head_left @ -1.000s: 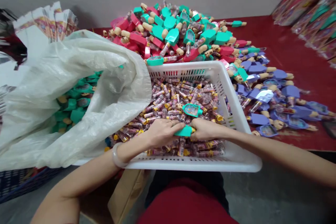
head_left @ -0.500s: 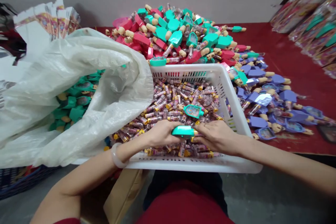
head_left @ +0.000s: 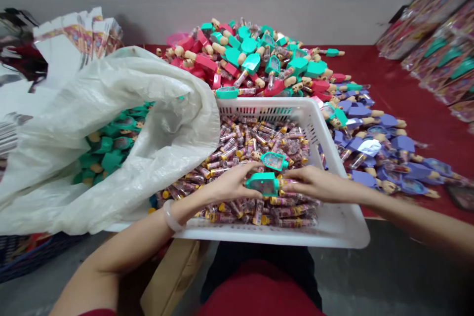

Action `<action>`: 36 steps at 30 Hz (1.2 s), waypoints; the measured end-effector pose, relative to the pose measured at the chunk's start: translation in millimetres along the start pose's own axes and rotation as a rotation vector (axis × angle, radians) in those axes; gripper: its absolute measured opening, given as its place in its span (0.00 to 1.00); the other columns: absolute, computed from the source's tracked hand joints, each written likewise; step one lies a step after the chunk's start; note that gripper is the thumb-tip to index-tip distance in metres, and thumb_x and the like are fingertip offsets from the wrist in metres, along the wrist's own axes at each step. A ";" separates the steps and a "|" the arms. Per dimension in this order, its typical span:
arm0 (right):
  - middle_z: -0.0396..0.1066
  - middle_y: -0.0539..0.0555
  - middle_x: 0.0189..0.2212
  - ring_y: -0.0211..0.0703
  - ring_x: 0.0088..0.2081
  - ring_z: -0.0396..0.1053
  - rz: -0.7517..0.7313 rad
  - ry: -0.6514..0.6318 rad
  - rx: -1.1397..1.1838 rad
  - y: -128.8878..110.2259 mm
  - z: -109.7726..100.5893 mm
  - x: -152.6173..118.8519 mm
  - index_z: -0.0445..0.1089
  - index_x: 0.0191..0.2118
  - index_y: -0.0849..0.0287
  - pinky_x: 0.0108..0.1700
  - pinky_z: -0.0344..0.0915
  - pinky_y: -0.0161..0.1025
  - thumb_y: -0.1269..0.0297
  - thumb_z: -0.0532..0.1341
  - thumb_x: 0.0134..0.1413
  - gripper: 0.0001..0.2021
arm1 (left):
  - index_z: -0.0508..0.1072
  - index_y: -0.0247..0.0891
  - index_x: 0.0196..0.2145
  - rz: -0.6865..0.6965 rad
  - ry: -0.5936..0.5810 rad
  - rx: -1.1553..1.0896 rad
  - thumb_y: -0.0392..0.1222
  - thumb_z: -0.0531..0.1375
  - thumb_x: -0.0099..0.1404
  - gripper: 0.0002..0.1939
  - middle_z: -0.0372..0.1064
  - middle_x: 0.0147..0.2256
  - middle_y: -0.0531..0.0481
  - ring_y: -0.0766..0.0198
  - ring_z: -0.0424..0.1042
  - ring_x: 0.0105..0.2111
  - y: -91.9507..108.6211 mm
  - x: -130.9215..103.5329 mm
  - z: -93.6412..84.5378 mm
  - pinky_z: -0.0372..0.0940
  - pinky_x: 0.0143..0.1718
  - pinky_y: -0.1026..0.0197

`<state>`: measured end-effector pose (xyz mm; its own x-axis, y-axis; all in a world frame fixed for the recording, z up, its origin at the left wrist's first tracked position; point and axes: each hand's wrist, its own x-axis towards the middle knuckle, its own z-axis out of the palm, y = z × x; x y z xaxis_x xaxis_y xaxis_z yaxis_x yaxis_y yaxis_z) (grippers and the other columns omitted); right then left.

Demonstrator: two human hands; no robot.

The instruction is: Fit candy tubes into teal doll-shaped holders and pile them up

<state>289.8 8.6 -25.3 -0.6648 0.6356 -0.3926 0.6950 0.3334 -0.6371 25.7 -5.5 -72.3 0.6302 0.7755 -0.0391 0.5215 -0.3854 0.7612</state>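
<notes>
A green plastic toy case (head_left: 263,184) with a yellow-capped clear tube at its right end is held above a heap of small tubes (head_left: 225,150). My right hand (head_left: 314,183) pinches the tube end with its fingers. My left hand (head_left: 233,182) is at the case's left end, thumb and fingers spread around it; any contact there is hard to make out. A second green case (head_left: 274,161) with a biscuit-coloured figure end lies on the tubes just beyond. The tubes fill a white plastic basket (head_left: 326,133).
A translucent white sack (head_left: 177,94) of green cases (head_left: 113,160) overlaps the basket's left side. Behind lie piled pink and green toys (head_left: 244,54); purple ones (head_left: 402,143) are to the right. Printed cards (head_left: 79,34) and bagged packs (head_left: 433,34) stand at the sides of the red table (head_left: 437,113).
The green case in front of me has turned to show a broader face. My left fingers have loosened and spread from it. My right hand keeps the tube end.
</notes>
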 end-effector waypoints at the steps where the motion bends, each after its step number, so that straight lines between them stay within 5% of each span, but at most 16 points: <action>1: 0.68 0.52 0.22 0.38 0.23 0.63 0.015 -0.039 -0.024 1.1 -17.7 4.6 0.73 0.30 0.59 0.26 0.57 0.37 0.41 0.55 0.58 0.24 | 0.59 0.41 0.62 0.021 0.117 0.035 0.55 0.68 0.53 0.43 0.65 0.56 0.41 0.49 0.65 0.56 -1.1 1.5 -1.7 0.59 0.56 0.50; 3: 0.66 0.51 0.19 0.36 0.20 0.60 0.056 0.037 -0.051 2.4 -62.2 21.1 0.72 0.25 0.59 0.22 0.55 0.36 0.37 0.60 0.51 0.26 | 0.53 0.42 0.65 0.035 0.341 0.123 0.54 0.69 0.53 0.48 0.56 0.62 0.38 0.47 0.54 0.63 -4.7 5.0 -4.6 0.50 0.62 0.44; 5: 0.67 0.52 0.19 0.36 0.19 0.60 0.079 0.340 0.001 -0.6 -111.8 43.1 0.74 0.30 0.60 0.21 0.57 0.36 0.36 0.62 0.48 0.27 | 0.52 0.42 0.65 0.026 0.476 0.152 0.51 0.66 0.57 0.44 0.55 0.63 0.38 0.48 0.54 0.63 -9.5 8.4 -7.0 0.51 0.63 0.44; 7: 0.71 0.56 0.27 0.40 0.23 0.66 0.019 0.652 0.103 -7.7 -152.3 64.0 0.73 0.43 0.62 0.24 0.63 0.39 0.36 0.61 0.49 0.31 | 0.54 0.41 0.64 0.013 0.533 0.141 0.49 0.64 0.61 0.38 0.57 0.62 0.39 0.50 0.57 0.62 -14.6 10.5 -9.3 0.54 0.61 0.46; 9: 0.72 0.60 0.36 0.45 0.30 0.70 -0.043 0.880 0.079 -14.0 -167.6 78.5 0.68 0.52 0.63 0.28 0.67 0.41 0.37 0.60 0.51 0.34 | 0.58 0.40 0.61 -0.006 0.545 0.126 0.47 0.62 0.62 0.32 0.60 0.60 0.38 0.51 0.60 0.60 -18.0 10.8 -11.6 0.56 0.60 0.46; 12: 0.73 0.59 0.37 0.49 0.35 0.71 -0.007 0.829 -0.221 -12.9 -130.8 84.4 0.69 0.49 0.61 0.35 0.67 0.44 0.41 0.59 0.53 0.28 | 0.64 0.38 0.56 -0.023 0.528 0.097 0.43 0.61 0.63 0.24 0.64 0.57 0.39 0.52 0.64 0.57 -18.7 9.0 -14.4 0.58 0.59 0.47; 14: 0.73 0.59 0.32 0.51 0.34 0.70 0.099 0.503 -0.480 -5.3 -80.0 79.7 0.72 0.41 0.60 0.36 0.65 0.45 0.45 0.62 0.52 0.22 | 0.66 0.38 0.53 -0.028 0.493 0.090 0.42 0.60 0.63 0.21 0.67 0.54 0.41 0.53 0.66 0.55 -17.6 7.7 -14.7 0.60 0.57 0.48; 16: 0.74 0.63 0.35 0.57 0.39 0.70 0.146 0.285 -0.684 4.1 -29.9 72.8 0.71 0.43 0.62 0.39 0.64 0.47 0.47 0.66 0.45 0.24 | 0.67 0.37 0.52 -0.031 0.453 0.098 0.43 0.60 0.63 0.19 0.69 0.52 0.41 0.54 0.67 0.53 -17.3 7.0 -13.4 0.60 0.57 0.49; 19: 0.72 0.67 0.42 0.61 0.46 0.66 0.129 0.272 -0.855 11.4 12.8 66.8 0.65 0.52 0.67 0.44 0.60 0.48 0.60 0.66 0.43 0.28 | 0.67 0.36 0.52 -0.034 0.404 0.136 0.44 0.61 0.62 0.22 0.68 0.52 0.41 0.53 0.66 0.54 -18.5 7.0 -9.9 0.59 0.58 0.49; 22: 0.71 0.67 0.44 0.60 0.46 0.65 0.042 0.351 -0.843 -1.7 13.4 67.1 0.61 0.53 0.69 0.45 0.57 0.48 0.67 0.61 0.44 0.27 | 0.59 0.37 0.60 -0.010 0.363 0.241 0.43 0.64 0.58 0.34 0.62 0.58 0.38 0.51 0.61 0.59 -17.2 7.8 -7.4 0.56 0.59 0.47; 25: 0.67 0.66 0.52 0.60 0.51 0.62 -0.196 0.446 -0.753 -31.8 -2.3 69.1 0.56 0.57 0.65 0.49 0.54 0.51 0.67 0.59 0.47 0.29 | 0.49 0.37 0.65 0.023 0.372 0.337 0.43 0.68 0.52 0.48 0.57 0.61 0.35 0.47 0.57 0.61 -12.4 9.2 -9.9 0.52 0.60 0.43; 28: 0.63 0.64 0.57 0.57 0.57 0.58 -0.362 0.615 -0.610 -54.1 -14.1 74.4 0.51 0.61 0.63 0.54 0.53 0.50 0.64 0.57 0.53 0.30 | 0.46 0.36 0.65 -0.070 0.474 0.227 0.43 0.66 0.55 0.47 0.62 0.57 0.35 0.47 0.65 0.56 -12.4 9.7 -22.9 0.58 0.56 0.45; 31: 0.67 0.64 0.54 0.53 0.54 0.64 -0.173 0.710 -0.474 -49.7 -16.0 87.5 0.57 0.59 0.64 0.51 0.58 0.45 0.60 0.54 0.59 0.24 | 0.53 0.35 0.61 -0.223 0.685 0.088 0.44 0.65 0.56 0.39 0.65 0.53 0.36 0.51 0.69 0.51 -20.3 8.1 -44.8 0.63 0.51 0.51; 34: 0.74 0.61 0.44 0.50 0.44 0.71 0.138 0.489 -0.467 -27.4 -5.6 110.0 0.69 0.49 0.60 0.43 0.62 0.41 0.63 0.50 0.62 0.15 | 0.59 0.33 0.55 -0.314 0.817 0.036 0.47 0.67 0.54 0.36 0.68 0.47 0.39 0.51 0.70 0.47 -28.1 5.8 -62.3 0.63 0.49 0.52; 36: 0.76 0.59 0.42 0.50 0.42 0.72 0.196 0.348 -0.490 -12.8 6.2 127.0 0.72 0.47 0.56 0.40 0.62 0.40 0.65 0.50 0.62 0.15 | 0.61 0.34 0.54 -0.291 0.826 0.036 0.48 0.68 0.53 0.35 0.69 0.47 0.41 0.52 0.69 0.47 -30.1 5.1 -65.7 0.63 0.49 0.52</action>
<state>194.9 80.7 -71.1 -0.4417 0.8789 -0.1801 0.8944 0.4158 -0.1647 -24.6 42.9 -52.9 -0.1413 0.9543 0.2633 0.6234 -0.1209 0.7725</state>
